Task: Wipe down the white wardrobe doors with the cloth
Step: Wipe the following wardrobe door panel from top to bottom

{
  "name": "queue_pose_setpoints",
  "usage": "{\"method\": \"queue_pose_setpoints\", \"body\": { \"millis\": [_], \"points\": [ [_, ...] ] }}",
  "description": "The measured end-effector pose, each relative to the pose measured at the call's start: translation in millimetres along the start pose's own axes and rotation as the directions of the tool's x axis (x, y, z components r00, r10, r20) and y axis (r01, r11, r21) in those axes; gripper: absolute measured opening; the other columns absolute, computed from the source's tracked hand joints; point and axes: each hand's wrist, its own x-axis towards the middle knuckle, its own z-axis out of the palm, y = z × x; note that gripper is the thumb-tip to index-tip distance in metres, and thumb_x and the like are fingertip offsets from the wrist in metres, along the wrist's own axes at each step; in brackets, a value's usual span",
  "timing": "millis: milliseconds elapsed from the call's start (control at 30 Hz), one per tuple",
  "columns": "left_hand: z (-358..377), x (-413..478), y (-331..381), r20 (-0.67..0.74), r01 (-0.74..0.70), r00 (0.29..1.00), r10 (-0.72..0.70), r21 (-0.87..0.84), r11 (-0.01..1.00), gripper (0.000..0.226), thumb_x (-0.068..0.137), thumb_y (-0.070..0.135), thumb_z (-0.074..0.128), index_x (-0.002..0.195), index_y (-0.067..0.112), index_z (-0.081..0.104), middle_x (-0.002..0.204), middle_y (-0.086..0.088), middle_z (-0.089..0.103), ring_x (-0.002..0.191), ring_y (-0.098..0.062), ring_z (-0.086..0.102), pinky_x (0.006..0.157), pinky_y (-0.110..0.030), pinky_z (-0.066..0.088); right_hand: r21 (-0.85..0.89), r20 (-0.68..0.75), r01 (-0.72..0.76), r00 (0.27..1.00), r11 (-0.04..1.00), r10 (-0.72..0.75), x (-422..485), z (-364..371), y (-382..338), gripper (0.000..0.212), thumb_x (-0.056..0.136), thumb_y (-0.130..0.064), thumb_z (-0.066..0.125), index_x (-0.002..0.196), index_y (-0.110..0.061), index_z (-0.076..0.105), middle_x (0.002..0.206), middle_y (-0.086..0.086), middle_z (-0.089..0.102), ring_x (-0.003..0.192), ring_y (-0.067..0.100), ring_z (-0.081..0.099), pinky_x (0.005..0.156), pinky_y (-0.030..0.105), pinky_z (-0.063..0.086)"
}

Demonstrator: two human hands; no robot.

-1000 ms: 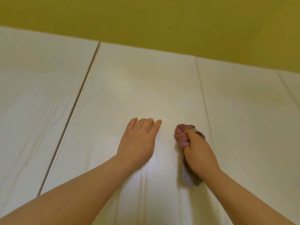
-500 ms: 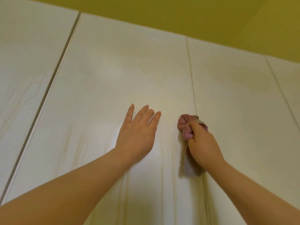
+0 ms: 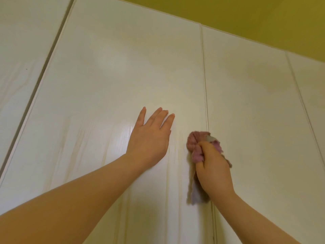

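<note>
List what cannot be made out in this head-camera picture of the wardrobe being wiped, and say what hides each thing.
1. Head view: the lower parts of the wardrobe doors are cut off by the bottom edge and covered by both forearms.
2. Head view: much of the cloth is hidden inside the right hand gripping it.
3. Head view: the door surface under the left hand is covered by its palm.

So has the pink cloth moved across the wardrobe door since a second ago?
Yes. The pink cloth has shifted right: it lay just left of the door seam and now overlaps it.
</note>
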Motion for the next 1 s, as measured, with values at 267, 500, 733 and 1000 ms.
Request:
{"method": "queue_pose_setpoints", "body": {
  "millis": [267,500,733,1000],
  "points": [
    [0,-8,0,-0.017,-0.006,1.000,0.006,0.006,1.000,0.049,0.088,0.022,0.032,0.125,0.007,0.060,0.126,-0.011,0.061,0.122,-0.027,0.055,0.106,-0.053,0.033,0.037,0.084,-0.049,0.995,0.998,0.045,47,-12,-12,0.019,0.086,0.003,0.035,0.083,-0.012,0.046,0.069,-0.009,0.043,0.060,0.002,0.038,0.053,0.012,0.031],
    [-4,-35,4,0.025,-0.069,0.997,0.069,0.006,0.998,0.050,0.090,0.025,0.032,0.127,0.006,0.059,0.129,-0.013,0.059,0.123,-0.029,0.053,0.105,-0.052,0.021,-0.003,0.034,0.089,0.995,0.996,-0.088,-22,5,23,0.017,0.078,-0.010,0.040,0.080,-0.014,0.056,0.079,-0.004,0.051,0.078,0.014,0.047,0.067,0.015,0.033],
    [-7,-39,4,0.035,-0.055,0.998,0.055,-0.005,0.998,0.050,0.091,0.027,0.032,0.129,0.005,0.057,0.131,-0.013,0.058,0.124,-0.028,0.053,0.106,-0.053,0.021,0.131,-0.102,-0.003,0.995,0.991,0.016,3,19,-4,0.014,0.080,-0.003,0.041,0.074,-0.013,0.049,0.073,-0.004,0.047,0.072,0.016,0.046,0.058,0.020,0.029],
    [-12,-38,3,0.011,-0.054,0.999,0.054,0.000,0.999,0.049,0.092,0.026,0.033,0.127,0.005,0.058,0.128,-0.012,0.060,0.123,-0.029,0.053,0.105,-0.053,0.021,0.116,-0.001,0.068,0.998,0.991,-0.069,11,17,-18,0.023,0.082,-0.005,0.038,0.068,-0.022,0.045,0.070,-0.009,0.045,0.073,0.013,0.044,0.063,0.023,0.027]
  ]
}}
